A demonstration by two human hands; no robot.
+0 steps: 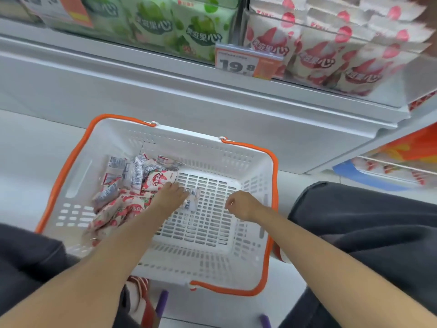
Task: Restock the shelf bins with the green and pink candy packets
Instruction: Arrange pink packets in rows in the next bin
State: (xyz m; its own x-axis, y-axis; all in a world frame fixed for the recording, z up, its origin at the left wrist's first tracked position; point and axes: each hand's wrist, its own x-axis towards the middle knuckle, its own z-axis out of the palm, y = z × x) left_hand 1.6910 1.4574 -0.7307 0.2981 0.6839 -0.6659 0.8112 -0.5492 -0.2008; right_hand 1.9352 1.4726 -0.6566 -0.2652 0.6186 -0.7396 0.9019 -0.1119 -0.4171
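A white shopping basket (250, 166) with orange handles sits on the floor in front of me. Several pink candy packets (123, 207) lie heaped in its left half. My left hand (169, 197) is down in the basket, its fingers closed on one packet (191, 200) seen from its printed back. My right hand (241, 205) hovers over the basket's bare right half with fingers curled and nothing in them. On the shelf above, green candy packets (201, 31) fill the left bin and pink ones (326, 50) fill the right bin.
An orange price tag (246, 63) reading 19.8 hangs between the two bins. The white shelf edge (189, 79) runs across above the basket. Dark trouser legs (369, 228) flank the basket on both sides. A lower shelf with orange packaging (411, 147) is at right.
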